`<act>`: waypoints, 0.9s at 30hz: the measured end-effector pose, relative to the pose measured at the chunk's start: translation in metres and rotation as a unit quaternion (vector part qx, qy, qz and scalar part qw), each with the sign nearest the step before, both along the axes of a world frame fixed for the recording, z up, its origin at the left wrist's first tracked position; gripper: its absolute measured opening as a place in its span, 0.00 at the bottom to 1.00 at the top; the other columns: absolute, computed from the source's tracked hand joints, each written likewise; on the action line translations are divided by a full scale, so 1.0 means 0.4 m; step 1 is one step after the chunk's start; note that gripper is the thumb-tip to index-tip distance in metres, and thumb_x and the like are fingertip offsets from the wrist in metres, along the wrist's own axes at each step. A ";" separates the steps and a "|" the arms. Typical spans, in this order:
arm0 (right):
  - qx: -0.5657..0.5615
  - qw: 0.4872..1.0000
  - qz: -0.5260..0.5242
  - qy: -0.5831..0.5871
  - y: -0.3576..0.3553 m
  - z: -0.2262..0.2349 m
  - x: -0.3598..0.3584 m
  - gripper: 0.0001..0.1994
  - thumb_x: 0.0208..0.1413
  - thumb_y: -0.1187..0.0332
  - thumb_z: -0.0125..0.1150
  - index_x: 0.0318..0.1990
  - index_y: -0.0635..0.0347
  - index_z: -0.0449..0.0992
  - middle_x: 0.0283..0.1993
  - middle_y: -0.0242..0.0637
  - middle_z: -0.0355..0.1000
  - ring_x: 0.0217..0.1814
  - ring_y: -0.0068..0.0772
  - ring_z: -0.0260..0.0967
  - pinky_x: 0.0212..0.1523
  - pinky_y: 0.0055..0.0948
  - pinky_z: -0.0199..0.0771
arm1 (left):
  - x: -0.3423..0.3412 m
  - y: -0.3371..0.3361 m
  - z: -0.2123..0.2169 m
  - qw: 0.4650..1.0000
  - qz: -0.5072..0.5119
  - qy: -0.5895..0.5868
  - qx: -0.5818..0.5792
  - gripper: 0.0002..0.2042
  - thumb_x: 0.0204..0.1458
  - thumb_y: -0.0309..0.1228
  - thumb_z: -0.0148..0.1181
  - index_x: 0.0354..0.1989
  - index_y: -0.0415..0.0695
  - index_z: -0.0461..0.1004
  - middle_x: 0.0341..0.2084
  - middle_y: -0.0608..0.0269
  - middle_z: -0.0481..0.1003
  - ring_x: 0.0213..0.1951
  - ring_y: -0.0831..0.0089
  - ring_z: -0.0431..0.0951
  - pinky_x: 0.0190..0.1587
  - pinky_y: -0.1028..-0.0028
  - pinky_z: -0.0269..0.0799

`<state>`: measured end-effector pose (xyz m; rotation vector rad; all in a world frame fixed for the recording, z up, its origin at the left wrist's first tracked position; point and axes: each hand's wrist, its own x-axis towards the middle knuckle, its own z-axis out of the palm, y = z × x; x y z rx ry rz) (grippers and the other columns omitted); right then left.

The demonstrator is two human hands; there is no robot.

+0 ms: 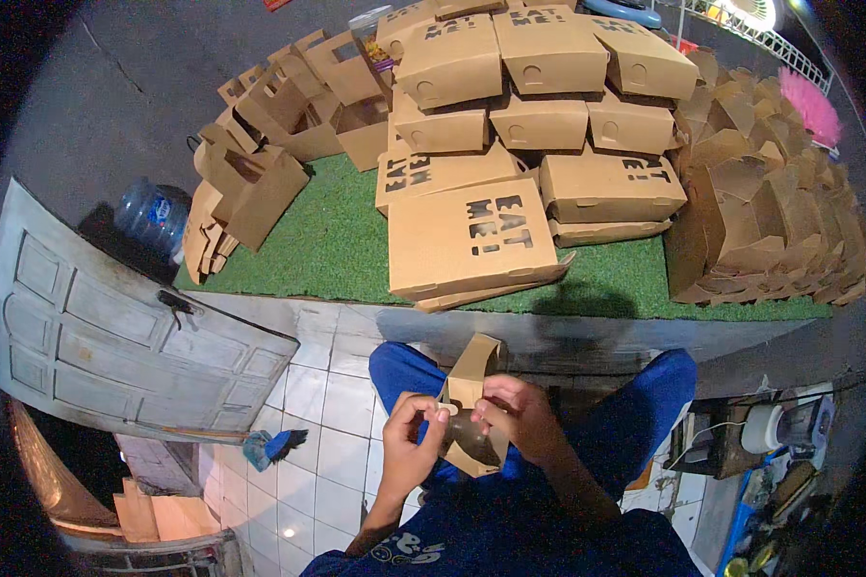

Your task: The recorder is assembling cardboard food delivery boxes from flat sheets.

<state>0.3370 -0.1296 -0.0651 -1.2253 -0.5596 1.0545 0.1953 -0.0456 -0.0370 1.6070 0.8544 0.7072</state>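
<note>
A dark blue shirt (pixel 548 534) is worn on the top half of the body. A small pale print (pixel 409 549) is shown on the shirt's left part, made up of round and curly shapes. The legs are covered by trousers (pixel 659 385) in a brighter blue. Both knees are covered by the cloth, and some soft folds and darker, shaded patches can be seen in it. The left forearm (pixel 380 510) and the right forearm (pixel 573 476) are left bare. The left hand (pixel 412 438) and right hand (pixel 522 418) are bare too, with the fingernails cut short.
</note>
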 end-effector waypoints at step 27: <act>-0.025 0.968 -0.048 -0.245 -0.017 -0.064 -0.019 0.10 0.48 0.68 0.63 0.35 0.63 0.75 0.31 0.37 0.74 0.34 0.28 0.72 0.38 0.28 0.73 | 0.038 -0.015 0.035 0.981 0.003 -0.012 0.194 0.04 0.47 0.24 0.60 0.27 0.37 0.70 0.24 0.57 0.69 0.28 0.66 0.70 0.33 0.74 0.66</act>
